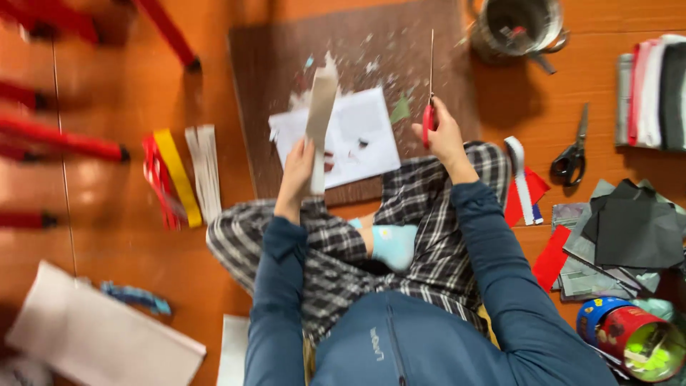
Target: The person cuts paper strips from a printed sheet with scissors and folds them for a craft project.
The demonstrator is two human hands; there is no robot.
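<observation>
Over the orange floor [143, 243], your left hand [299, 171] gripped a cardboard strip [319, 114]; your right hand [443, 136] held red-handled scissors [429, 107] beside it; round red tin [629, 336] sat bottom-right.

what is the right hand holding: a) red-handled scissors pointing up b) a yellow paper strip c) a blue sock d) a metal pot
a) The right hand grips the red-handled scissors, blades pointing up over the brown board, while the left hand holds a tan strip of card.
</observation>
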